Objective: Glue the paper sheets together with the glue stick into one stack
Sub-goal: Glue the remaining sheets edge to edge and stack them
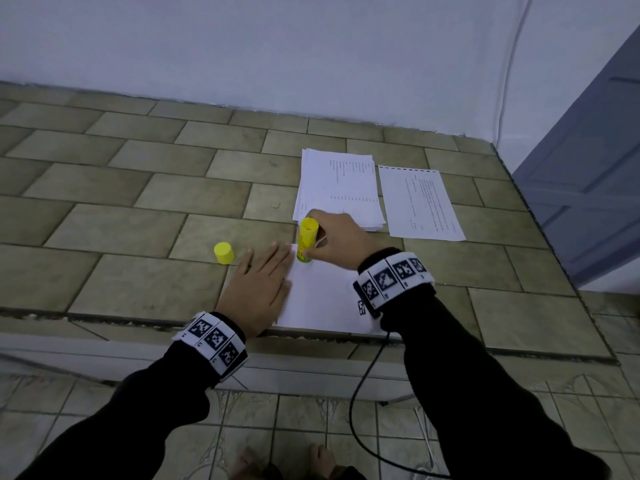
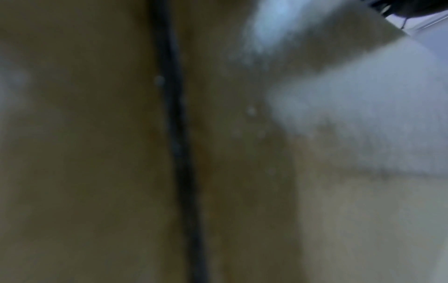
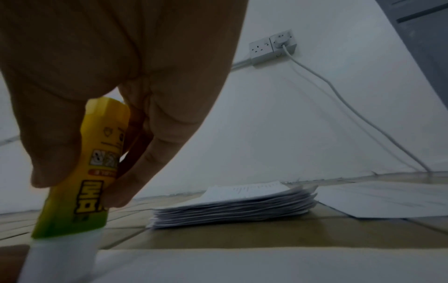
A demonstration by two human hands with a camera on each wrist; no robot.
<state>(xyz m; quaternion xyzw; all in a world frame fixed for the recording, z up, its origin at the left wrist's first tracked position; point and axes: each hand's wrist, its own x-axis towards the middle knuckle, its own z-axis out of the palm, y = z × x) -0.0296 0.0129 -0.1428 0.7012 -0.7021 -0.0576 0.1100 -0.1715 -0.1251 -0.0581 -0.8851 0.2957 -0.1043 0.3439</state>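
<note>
Standing nearly upright, the glue stick (image 1: 306,241) is gripped by the right hand (image 1: 337,238), fingers (image 3: 135,178) curled round its barrel, with its white tip set down at the far left corner of the sheet (image 1: 322,299). The left hand (image 1: 261,285) is laid flat, fingers straight, on the sheet's left edge, just beside the stick, so the sheet is pinned there. From the tip, the unglued sheet is judged to lie toward the person and to the right, so a stroke would be drawn that way, away from the left hand. The cap (image 1: 223,252) stands left of both hands. The pile (image 1: 337,188) lies just beyond the right hand, with a single page (image 1: 420,204) to its right.
</note>
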